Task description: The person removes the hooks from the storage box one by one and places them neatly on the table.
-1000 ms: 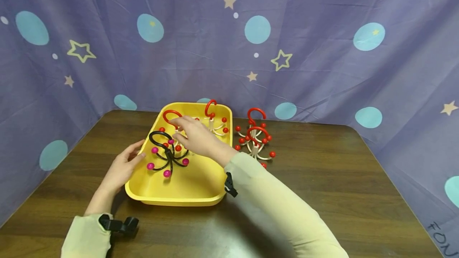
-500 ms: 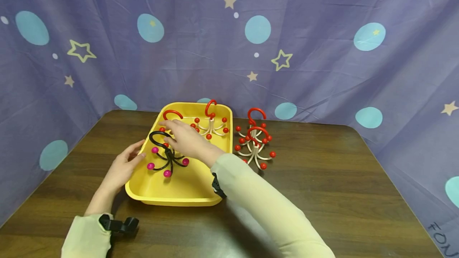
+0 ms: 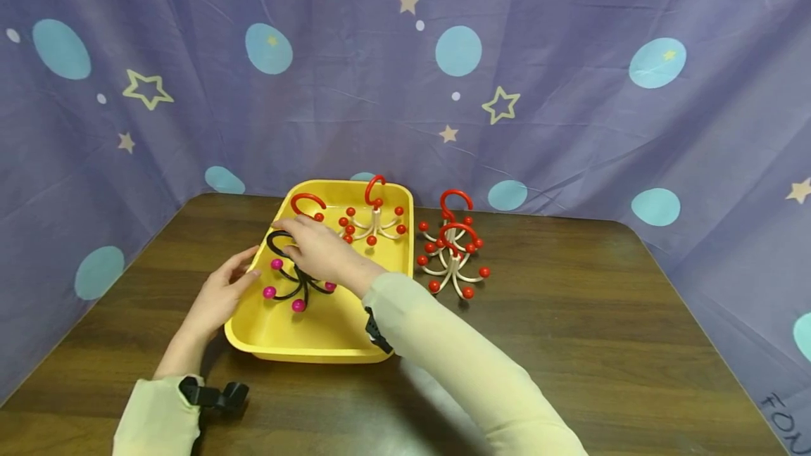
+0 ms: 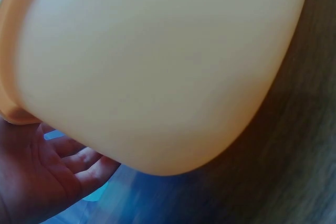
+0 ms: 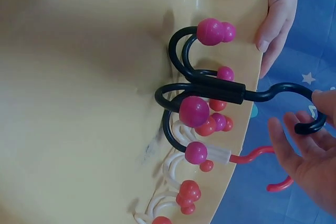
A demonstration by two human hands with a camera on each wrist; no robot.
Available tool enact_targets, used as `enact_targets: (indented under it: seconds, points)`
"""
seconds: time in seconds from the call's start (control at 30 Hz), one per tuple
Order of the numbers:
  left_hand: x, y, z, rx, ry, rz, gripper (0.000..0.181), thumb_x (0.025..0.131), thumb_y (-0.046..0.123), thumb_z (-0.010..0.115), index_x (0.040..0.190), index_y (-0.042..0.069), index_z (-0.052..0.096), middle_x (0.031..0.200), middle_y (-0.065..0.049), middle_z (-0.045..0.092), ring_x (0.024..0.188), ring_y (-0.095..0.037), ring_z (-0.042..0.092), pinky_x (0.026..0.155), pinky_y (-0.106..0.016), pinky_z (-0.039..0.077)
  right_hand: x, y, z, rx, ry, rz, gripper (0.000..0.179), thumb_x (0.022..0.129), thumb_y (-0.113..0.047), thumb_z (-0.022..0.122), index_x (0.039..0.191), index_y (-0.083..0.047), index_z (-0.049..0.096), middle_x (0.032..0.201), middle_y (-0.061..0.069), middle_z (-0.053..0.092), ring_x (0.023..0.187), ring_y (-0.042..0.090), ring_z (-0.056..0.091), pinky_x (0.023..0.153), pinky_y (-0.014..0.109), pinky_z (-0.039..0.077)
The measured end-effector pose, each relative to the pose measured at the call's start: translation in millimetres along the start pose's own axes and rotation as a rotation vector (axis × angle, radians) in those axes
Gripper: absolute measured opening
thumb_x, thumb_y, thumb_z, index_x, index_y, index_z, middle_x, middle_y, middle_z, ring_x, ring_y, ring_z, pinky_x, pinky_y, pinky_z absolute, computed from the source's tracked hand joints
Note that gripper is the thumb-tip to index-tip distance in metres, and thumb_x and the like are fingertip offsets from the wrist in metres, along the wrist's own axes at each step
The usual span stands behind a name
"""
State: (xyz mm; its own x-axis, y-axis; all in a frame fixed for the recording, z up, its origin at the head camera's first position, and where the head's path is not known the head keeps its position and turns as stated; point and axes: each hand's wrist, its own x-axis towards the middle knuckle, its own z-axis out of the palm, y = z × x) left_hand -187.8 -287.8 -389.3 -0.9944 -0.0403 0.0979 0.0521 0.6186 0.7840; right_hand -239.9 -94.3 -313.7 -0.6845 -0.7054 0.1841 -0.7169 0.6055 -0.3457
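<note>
A black hanger point(image 3: 303, 280) with a hook on top and several curled arms tipped with magenta balls stands in the yellow tub point(image 3: 310, 333). My right hand point(image 3: 317, 248) is at its hook; in the right wrist view the thumb touches the black hook point(image 5: 286, 86) and the fingers reach out loosely beside it, not curled round it. With my left hand point(image 3: 218, 294) I hold the tub's left rim, thumb over the edge and fingers along the outer wall. Behind my right hand a white hanger's red hook point(image 3: 308, 201) shows, its arms partly hidden.
Another white hanger point(image 3: 375, 224) with red balls stands in the tub's far right corner. On the brown table point(image 3: 570, 322), right of the tub, two more white hangers with red hooks point(image 3: 454, 269) stand close together. A purple curtain point(image 3: 355, 90) hangs behind.
My right hand has moved left and slightly toward me, from the red-hooked hanger to the black hanger's hook. The left hand stays on the rim.
</note>
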Motion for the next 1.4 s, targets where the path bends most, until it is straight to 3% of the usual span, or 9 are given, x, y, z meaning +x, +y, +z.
enact_targets:
  seconds: [0.43, 0.6, 0.73, 0.93, 1.4]
  points:
    - [1.0, -1.3, 1.5, -0.024, 0.004, -0.001, 0.051, 0.096, 0.028, 0.043, 0.141, 0.005, 0.031, 0.112, -0.021, 0.051, 0.084, -0.005, 0.046, 0.066, -0.018, 0.043, 0.0, -3.3, 3.7, 0.027, 0.085, -0.012, 0.023, 0.094, -0.014, 0.049, 0.117, -0.013, 0.052, 0.115, 0.000, 0.057, 0.106, 0.009, 0.054, 0.088, 0.016, 0.041]
    - [1.7, -1.7, 1.4, -0.022, -0.001, -0.020, 0.052, 0.096, 0.029, 0.043, 0.142, 0.006, 0.030, 0.114, -0.022, 0.050, 0.086, -0.008, 0.046, 0.066, -0.019, 0.043, -1.2, -1.9, 2.7, 0.060, 0.082, -0.010, 0.020, 0.094, -0.015, 0.048, 0.114, -0.013, 0.050, 0.105, -0.002, 0.060, 0.085, 0.006, 0.058, 0.072, 0.013, 0.043]
    - [1.2, -1.2, 1.0, -0.021, -0.003, -0.027, 0.052, 0.097, 0.029, 0.042, 0.142, 0.007, 0.030, 0.114, -0.022, 0.050, 0.087, -0.012, 0.047, 0.066, -0.019, 0.044, -2.6, 0.4, 0.6, 0.090, 0.051, 0.014, 0.026, 0.095, -0.015, 0.046, 0.121, -0.013, 0.049, 0.099, -0.001, 0.062, 0.072, 0.005, 0.054, 0.065, 0.014, 0.041]
    - [-0.5, -1.9, 1.0, -0.020, 0.008, -0.012, 0.051, 0.096, 0.027, 0.044, 0.141, 0.006, 0.032, 0.112, -0.022, 0.051, 0.085, -0.007, 0.047, 0.067, -0.019, 0.043, -2.9, 2.3, -1.1, 0.059, 0.014, 0.031, 0.032, 0.095, -0.012, 0.045, 0.126, -0.016, 0.054, 0.108, -0.004, 0.063, 0.087, 0.003, 0.056, 0.078, 0.014, 0.043]
    - [-0.7, 0.1, -0.2, -0.030, -0.017, -0.044, 0.053, 0.096, 0.031, 0.042, 0.142, 0.007, 0.030, 0.117, -0.023, 0.049, 0.094, -0.021, 0.048, 0.069, -0.019, 0.044, -13.0, 7.2, -14.7, 0.111, 0.046, -0.002, 0.026, 0.094, -0.013, 0.048, 0.116, -0.019, 0.061, 0.100, -0.005, 0.065, 0.084, 0.003, 0.055, 0.073, 0.014, 0.041]
